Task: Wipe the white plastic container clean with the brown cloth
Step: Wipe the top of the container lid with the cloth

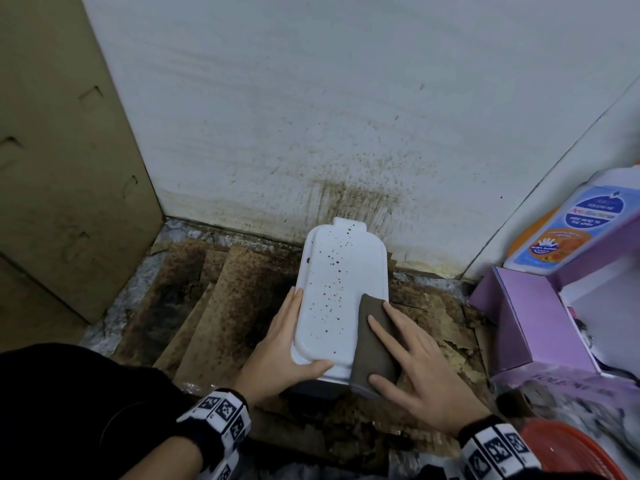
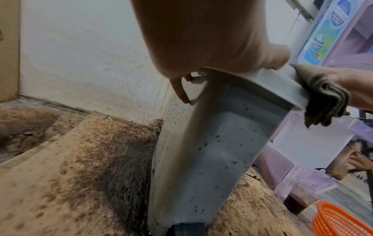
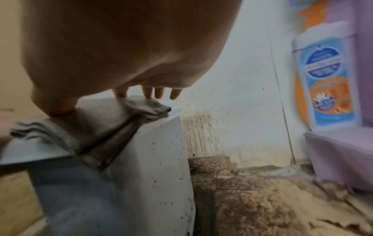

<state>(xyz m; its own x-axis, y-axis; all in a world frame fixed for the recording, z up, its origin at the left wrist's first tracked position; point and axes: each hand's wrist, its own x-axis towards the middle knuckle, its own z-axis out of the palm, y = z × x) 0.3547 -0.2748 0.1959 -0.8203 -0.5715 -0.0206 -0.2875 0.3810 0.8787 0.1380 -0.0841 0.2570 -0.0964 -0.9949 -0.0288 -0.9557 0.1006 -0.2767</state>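
The white plastic container (image 1: 336, 289) stands upright on stained cardboard, close to the wall. Brown spots speckle its lid and its sides (image 2: 212, 151). My left hand (image 1: 284, 337) grips the lid's left edge, with the thumb lying over the near corner and the fingers along the side. A folded brown cloth (image 1: 372, 344) lies on the lid's near right corner and hangs over the edge (image 3: 96, 127). My right hand (image 1: 415, 368) presses flat on the cloth with straight, spread fingers. The container's base is hidden in the head view.
A tall cardboard box (image 1: 62, 168) closes the left side. The wall (image 1: 346, 202) behind is splattered brown. On the right stand a purple box (image 1: 526, 317), a hand-soap bottle (image 1: 568, 230), an orange basket (image 1: 571, 448) and a plastic cup of dark liquid (image 2: 300, 201).
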